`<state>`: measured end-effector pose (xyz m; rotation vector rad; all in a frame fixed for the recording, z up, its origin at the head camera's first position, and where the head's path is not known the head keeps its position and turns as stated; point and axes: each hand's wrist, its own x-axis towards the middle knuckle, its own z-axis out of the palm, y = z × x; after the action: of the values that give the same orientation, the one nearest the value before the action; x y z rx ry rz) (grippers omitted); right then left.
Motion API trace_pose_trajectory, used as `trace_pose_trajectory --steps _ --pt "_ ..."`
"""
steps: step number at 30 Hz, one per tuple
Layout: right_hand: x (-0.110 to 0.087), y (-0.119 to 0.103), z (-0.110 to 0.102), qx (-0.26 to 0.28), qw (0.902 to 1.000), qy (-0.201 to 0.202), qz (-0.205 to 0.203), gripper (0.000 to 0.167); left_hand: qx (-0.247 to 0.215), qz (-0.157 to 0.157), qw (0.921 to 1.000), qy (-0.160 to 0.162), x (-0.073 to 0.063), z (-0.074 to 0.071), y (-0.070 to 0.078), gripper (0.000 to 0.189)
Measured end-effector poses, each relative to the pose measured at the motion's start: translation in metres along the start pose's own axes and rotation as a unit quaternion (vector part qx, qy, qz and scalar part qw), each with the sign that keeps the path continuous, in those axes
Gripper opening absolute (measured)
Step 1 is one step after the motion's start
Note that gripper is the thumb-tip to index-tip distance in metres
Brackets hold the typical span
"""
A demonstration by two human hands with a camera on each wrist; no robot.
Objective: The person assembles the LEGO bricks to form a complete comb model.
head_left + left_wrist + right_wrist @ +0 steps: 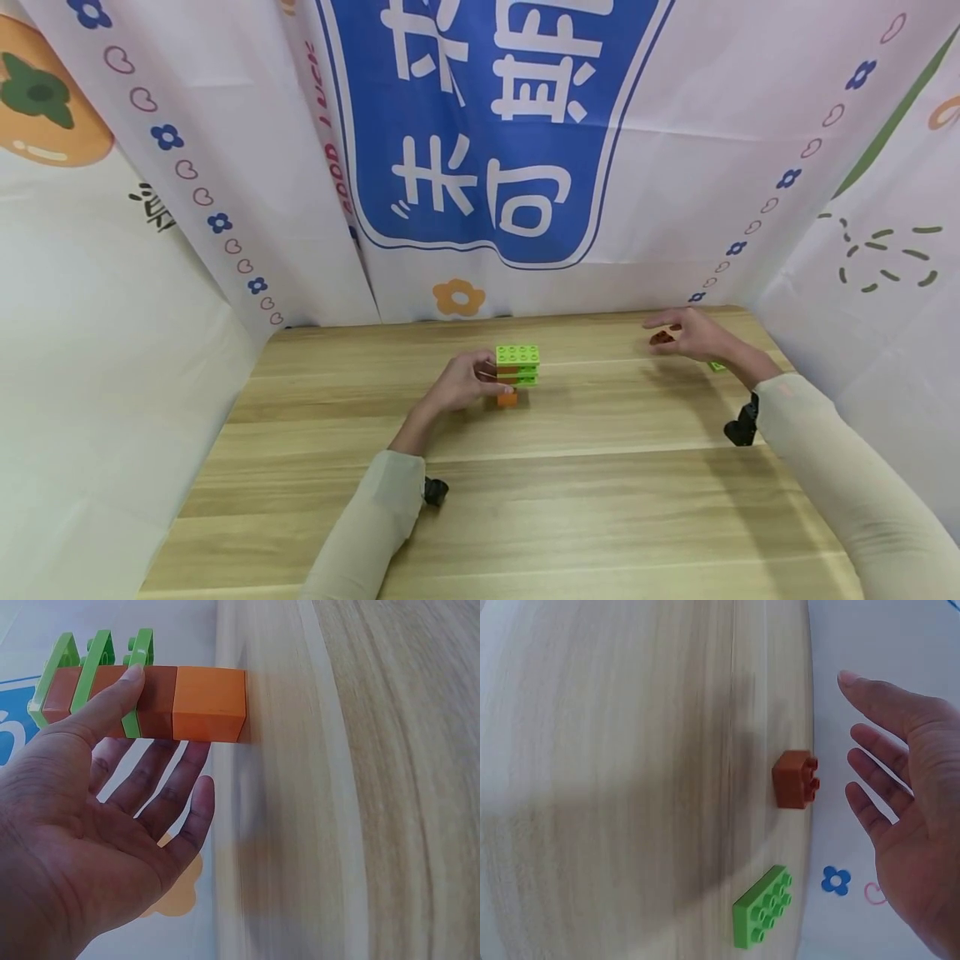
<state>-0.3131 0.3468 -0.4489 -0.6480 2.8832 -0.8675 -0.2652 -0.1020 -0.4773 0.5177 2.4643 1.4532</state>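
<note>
A stack of toy building blocks (517, 355) stands upright near the middle of the table's far part. Its bottom is an orange block (210, 705); brown blocks and thin green plates alternate above, with a green studded plate on top. My left hand (459, 383) pinches the stack from its left side, thumb on the near face and fingers behind. Over at the far right, my right hand (701, 337) hovers with fingers spread and nothing between them. Below it on the table sit a loose brown block (791, 780) and a green studded plate (761, 907).
The wooden table (600, 500) ends at a white printed cloth (675, 208) hanging along its back. More cloth hangs at the left and right sides. Each wrist wears a small black camera mount.
</note>
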Motion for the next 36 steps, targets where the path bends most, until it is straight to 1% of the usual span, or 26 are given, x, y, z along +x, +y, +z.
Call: trace_pose_trajectory --steps 6,17,30,36 --pt "-0.003 0.01 0.0 -0.007 1.0 0.002 -0.001 0.053 0.001 -0.003 1.0 0.003 0.001 0.0 0.0 0.025" --pt "-0.006 0.027 0.007 0.002 0.9997 0.005 0.023 0.057 0.006 0.0 1.0 0.006 0.0 -0.001 -0.002 0.027" --pt "-0.01 0.034 0.016 0.032 0.9988 0.019 0.03 0.058 0.013 0.003 0.9999 0.002 0.0 0.0 -0.002 0.026" --pt "-0.009 0.033 0.019 0.027 0.9986 0.025 0.039 0.051 0.006 0.002 1.0 0.002 0.0 -0.001 0.0 0.027"
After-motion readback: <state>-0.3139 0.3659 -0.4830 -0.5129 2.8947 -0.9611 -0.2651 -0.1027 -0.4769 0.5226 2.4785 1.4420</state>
